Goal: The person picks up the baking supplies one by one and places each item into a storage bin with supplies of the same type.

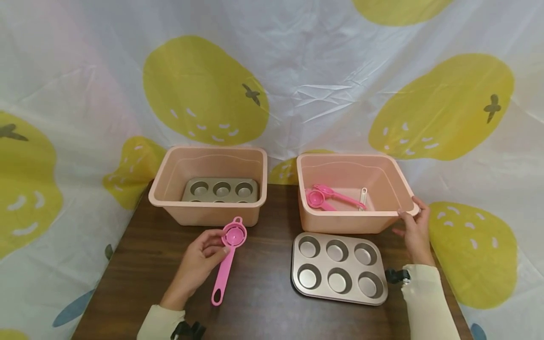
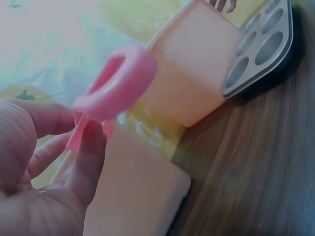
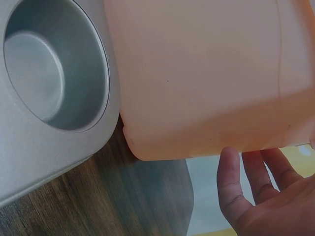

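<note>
My left hand (image 1: 199,259) pinches a pink egg separator (image 1: 224,271) by its round slotted cup, the long handle pointing down toward the front of the table. In the left wrist view, thumb and fingers meet on the pink egg separator (image 2: 120,83). At the front right corner of the right peach bin (image 1: 357,222), my right hand (image 1: 416,233) grips the rim. Inside that bin lie pink long-handled tools (image 1: 340,197) and a small white-handled item (image 1: 363,198). The right wrist view shows fingers (image 3: 229,172) against the bin's wall (image 3: 197,98).
A six-cup muffin pan (image 1: 340,269) lies on the dark wooden table (image 1: 259,293) before the right bin. Another muffin pan (image 1: 221,190) sits inside the left peach bin (image 1: 212,215). Behind both bins hangs a fruit-patterned cloth (image 1: 306,71).
</note>
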`<state>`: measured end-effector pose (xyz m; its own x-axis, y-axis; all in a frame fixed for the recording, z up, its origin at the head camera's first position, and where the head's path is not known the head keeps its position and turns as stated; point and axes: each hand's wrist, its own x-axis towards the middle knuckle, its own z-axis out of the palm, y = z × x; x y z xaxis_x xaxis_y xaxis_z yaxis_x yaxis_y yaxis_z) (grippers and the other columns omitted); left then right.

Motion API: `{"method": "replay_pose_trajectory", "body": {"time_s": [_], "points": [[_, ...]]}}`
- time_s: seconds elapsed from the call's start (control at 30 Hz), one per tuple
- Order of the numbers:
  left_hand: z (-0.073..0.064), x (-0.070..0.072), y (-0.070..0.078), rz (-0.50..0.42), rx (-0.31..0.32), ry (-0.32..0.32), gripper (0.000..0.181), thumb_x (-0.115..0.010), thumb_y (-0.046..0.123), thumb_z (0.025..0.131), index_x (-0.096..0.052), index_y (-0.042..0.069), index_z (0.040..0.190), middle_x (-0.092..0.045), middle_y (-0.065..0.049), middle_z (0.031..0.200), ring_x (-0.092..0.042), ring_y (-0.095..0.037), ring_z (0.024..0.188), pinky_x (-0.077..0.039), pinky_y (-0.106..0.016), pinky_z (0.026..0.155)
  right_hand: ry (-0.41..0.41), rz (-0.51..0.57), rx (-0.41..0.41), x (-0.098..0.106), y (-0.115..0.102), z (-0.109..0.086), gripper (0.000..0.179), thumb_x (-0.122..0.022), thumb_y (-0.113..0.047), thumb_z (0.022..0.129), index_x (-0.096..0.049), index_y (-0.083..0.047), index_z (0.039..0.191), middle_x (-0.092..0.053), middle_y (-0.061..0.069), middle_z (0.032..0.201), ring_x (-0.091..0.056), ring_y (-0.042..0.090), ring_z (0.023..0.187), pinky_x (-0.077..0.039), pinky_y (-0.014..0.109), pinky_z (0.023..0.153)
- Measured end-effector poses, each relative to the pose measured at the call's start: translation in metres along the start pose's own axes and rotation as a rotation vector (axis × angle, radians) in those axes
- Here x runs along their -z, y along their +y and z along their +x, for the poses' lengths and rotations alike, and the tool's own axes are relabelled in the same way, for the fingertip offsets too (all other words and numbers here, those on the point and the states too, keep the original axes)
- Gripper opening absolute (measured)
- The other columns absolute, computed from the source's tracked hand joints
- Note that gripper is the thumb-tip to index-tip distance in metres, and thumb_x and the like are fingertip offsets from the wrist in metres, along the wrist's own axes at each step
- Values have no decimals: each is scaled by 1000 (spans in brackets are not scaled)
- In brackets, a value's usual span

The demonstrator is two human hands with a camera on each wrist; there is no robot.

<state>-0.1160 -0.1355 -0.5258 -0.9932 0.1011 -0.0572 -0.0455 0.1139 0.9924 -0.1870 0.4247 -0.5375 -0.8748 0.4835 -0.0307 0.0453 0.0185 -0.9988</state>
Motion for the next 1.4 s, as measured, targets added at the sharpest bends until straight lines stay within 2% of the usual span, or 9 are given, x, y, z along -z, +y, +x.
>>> {"method": "replay_pose_trajectory", "body": {"time_s": [0.37, 0.6, 0.8, 0.97, 1.17, 1.4], "points": [[19, -18, 19, 46, -58, -66, 43, -80, 10, 94, -64, 8, 134, -71, -20, 118, -72, -21, 97, -60, -22, 82, 3, 3, 8, -1, -1, -2, 58, -56, -17, 105, -33, -34, 155, -34, -1, 161, -54, 5, 114, -58, 25, 57], [32, -31, 34, 34, -103, -97, 43, -80, 7, 93, -65, 5, 133, -70, -20, 118, -71, -19, 96, -60, -21, 81, 7, -4, 15, -2, -3, -4, 56, -57, -17, 105, -34, -33, 154, -37, -1, 157, -55, 5, 113, -59, 25, 57], [40, -40, 46, 30, -129, -123, 43, -80, 8, 94, -64, 6, 134, -69, -22, 118, -72, -21, 97, -60, -21, 80, 0, -13, 10, -1, -3, -4, 57, -55, -18, 106, -32, -34, 155, -33, 2, 163, -55, 4, 113, -58, 25, 58], [46, -47, 55, 16, -126, -133, 43, -79, 9, 95, -63, 6, 135, -69, -22, 121, -72, -25, 101, -60, -21, 83, 3, -15, -7, -1, -3, -3, 58, -55, -17, 105, -32, -34, 156, -32, 2, 164, -55, 4, 109, -58, 24, 57], [58, -56, 65, -4, -114, -116, 43, -79, 9, 94, -64, 8, 134, -70, -20, 119, -71, -22, 100, -61, -23, 82, 8, -9, -26, 0, -3, -1, 60, -55, -16, 105, -31, -34, 157, -33, -1, 163, -54, 4, 109, -58, 24, 56], [72, -69, 77, -49, -132, -102, 41, -78, 6, 94, -64, 6, 132, -69, -20, 116, -70, -20, 97, -61, -23, 80, 7, -21, -11, -1, -3, -3, 58, -55, -18, 105, -31, -35, 156, -33, 2, 163, -55, 4, 108, -57, 23, 57]]}}
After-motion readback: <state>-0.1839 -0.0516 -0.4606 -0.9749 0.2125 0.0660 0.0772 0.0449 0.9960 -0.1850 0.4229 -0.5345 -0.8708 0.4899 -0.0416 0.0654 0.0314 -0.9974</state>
